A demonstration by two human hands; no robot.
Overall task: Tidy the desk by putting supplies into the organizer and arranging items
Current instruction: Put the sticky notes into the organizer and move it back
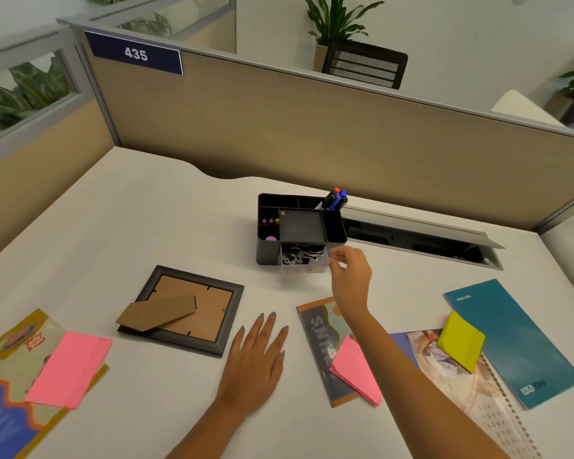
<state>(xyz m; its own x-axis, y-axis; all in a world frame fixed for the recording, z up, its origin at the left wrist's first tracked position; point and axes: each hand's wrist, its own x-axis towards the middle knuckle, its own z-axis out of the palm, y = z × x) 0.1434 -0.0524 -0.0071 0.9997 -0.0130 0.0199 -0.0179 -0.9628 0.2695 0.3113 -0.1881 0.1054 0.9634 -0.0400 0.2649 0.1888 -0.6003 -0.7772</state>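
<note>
Black plastic organizer (333, 228) stands near the back of the pale surface (146, 207), with markers (336, 198) upright in its rear right compartment. Its small drawer (304, 260) is pulled out and holds binder clips (295, 256). Your right hand (350, 273) hovers just beside the drawer; the grip looks narrow, the fingertips perhaps pinching something small, but I cannot tell. Your left hand (257, 356) lies flat on the surface, fingers straight, beside a face-down picture frame (183, 309). Pink sticky notes (68, 367) rest on a magazine (0, 392) at the left.

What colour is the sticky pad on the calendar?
Yellow sticky pad, seen in the head view.
</note>
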